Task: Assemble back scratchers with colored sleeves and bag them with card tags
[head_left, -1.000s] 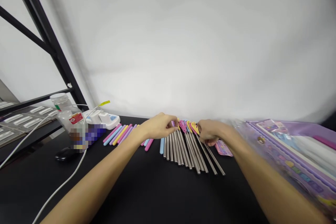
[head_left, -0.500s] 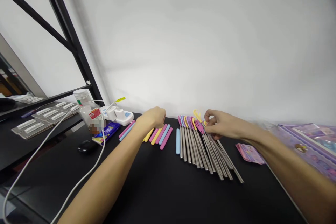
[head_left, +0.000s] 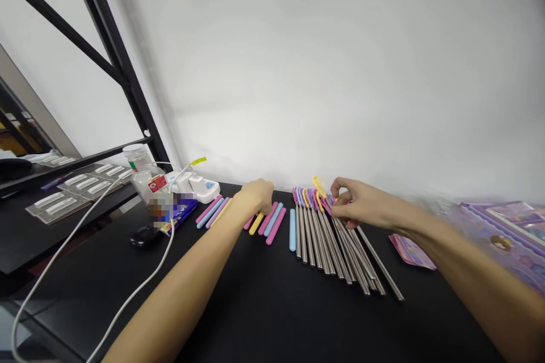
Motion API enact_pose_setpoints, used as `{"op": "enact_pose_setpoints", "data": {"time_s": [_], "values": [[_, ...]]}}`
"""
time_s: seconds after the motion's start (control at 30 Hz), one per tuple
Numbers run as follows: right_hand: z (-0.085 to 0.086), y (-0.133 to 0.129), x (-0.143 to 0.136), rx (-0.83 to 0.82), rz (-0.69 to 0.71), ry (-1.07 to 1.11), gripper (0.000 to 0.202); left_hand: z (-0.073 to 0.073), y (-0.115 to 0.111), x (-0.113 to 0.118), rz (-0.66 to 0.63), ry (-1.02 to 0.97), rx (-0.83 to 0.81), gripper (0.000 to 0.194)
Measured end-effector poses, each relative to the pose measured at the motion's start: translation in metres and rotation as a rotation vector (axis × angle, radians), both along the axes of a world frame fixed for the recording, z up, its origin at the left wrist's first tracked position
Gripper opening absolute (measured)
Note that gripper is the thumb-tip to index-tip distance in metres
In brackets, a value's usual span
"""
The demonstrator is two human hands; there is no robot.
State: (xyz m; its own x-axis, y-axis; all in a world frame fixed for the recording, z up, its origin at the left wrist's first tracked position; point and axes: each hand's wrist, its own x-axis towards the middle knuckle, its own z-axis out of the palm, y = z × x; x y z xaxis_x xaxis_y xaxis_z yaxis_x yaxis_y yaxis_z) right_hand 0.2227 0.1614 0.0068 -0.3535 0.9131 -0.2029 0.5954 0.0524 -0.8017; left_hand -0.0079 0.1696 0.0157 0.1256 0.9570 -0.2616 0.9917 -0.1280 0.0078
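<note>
My left hand [head_left: 256, 195] is closed, with its fingers curled down over a row of coloured plastic sticks; whether they grip one is hidden. To its right lie a yellow stick [head_left: 256, 223] and a pink stick [head_left: 276, 226], and a light-blue stick [head_left: 292, 230] lies apart from them. Left of my wrist are more sticks, among them a blue one [head_left: 210, 213]. My right hand [head_left: 355, 204] pinches at the coloured plastic heads [head_left: 323, 199] of a fanned bundle of metal rods [head_left: 336, 249]. Beside its fingertips one yellow head [head_left: 317, 184] stands up.
On the left are a clear plastic jar [head_left: 142, 173], a white power strip [head_left: 208, 190], a black mouse [head_left: 145, 236] and a looping white cable [head_left: 164, 261]. Pink cards [head_left: 412, 250] and purple printed packaging [head_left: 498, 232] lie on the right. A white wall stands behind.
My left hand and forearm have shifted slightly right, uncovering a purple and a yellow stick on the left. My right hand stays at the rod heads. The view has turned slightly.
</note>
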Motion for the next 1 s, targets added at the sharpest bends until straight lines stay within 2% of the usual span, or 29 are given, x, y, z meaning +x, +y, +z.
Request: {"op": "enact_pose_setpoints", "data": {"time_s": [0.1, 0.17, 0.23, 0.27, 0.37, 0.43, 0.6, 0.83, 1.0], "values": [[0.009, -0.005, 0.0, -0.019, -0.052, 0.04, 0.041, 0.001, 0.003, -0.004, -0.001, -0.031, 0.013, 0.034], [0.017, -0.008, 0.002, -0.029, -0.092, 0.091, 0.05, 0.01, 0.001, -0.008, -0.034, -0.076, 0.042, 0.037], [0.025, -0.01, 0.007, -0.025, -0.091, 0.177, 0.05, 0.023, -0.003, -0.012, -0.15, -0.204, 0.054, 0.045], [0.028, -0.011, 0.011, -0.015, -0.077, 0.234, 0.045, 0.03, -0.006, -0.013, -0.247, -0.312, 0.021, 0.046], [0.036, -0.014, 0.02, 0.057, -0.054, 0.444, 0.029, 0.041, -0.016, -0.012, -0.513, -0.61, -0.214, 0.041], [0.039, -0.016, 0.024, 0.142, -0.074, 0.578, 0.026, 0.041, -0.019, -0.007, -0.594, -0.715, -0.344, 0.035], [0.041, -0.019, 0.026, 0.237, -0.091, 0.722, 0.028, 0.028, -0.014, 0.001, -0.617, -0.925, -0.443, 0.034], [0.039, -0.015, 0.025, 0.291, -0.141, 0.806, 0.03, 0.023, -0.01, 0.0, -0.544, -0.974, -0.47, 0.034], [0.038, -0.015, 0.029, 0.344, -0.102, 0.784, 0.032, 0.024, -0.011, -0.001, -0.561, -0.985, -0.386, 0.028]]}}
